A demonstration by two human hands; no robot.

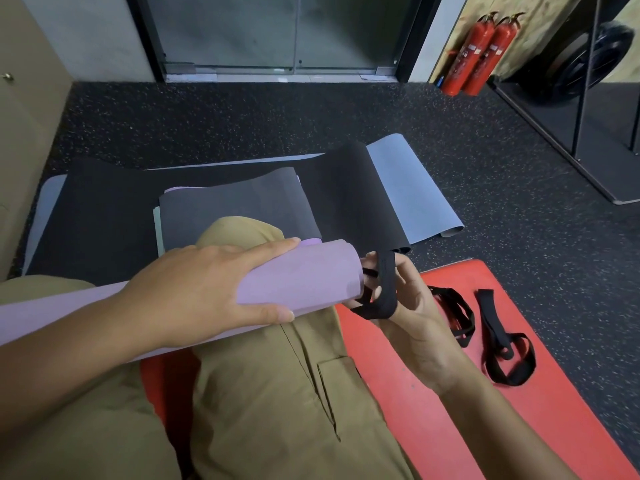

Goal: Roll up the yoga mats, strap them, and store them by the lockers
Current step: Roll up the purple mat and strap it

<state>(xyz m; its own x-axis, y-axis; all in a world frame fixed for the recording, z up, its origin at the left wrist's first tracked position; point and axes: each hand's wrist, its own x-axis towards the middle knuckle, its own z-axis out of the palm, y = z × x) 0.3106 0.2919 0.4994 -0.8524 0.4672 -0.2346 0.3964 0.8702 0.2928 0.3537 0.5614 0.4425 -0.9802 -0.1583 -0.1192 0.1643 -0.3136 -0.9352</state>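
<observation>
While my left hand [207,289] grips the rolled purple mat [304,282] across my lap [277,393], its length runs left to right, so its open end sits just beside my right hand [412,317], whose fingers hold a black strap [386,292] looped wide.

Dim, even indoor light; soft shadows; slight overall blur; wide-angle bending at edges; no glare.

The person wears khaki-tan trousers [263,393] with a stitched seam down the thigh and a flapped pocket [337,375]. The left hand [207,289], right hand [415,320] and both forearms are bare
</observation>
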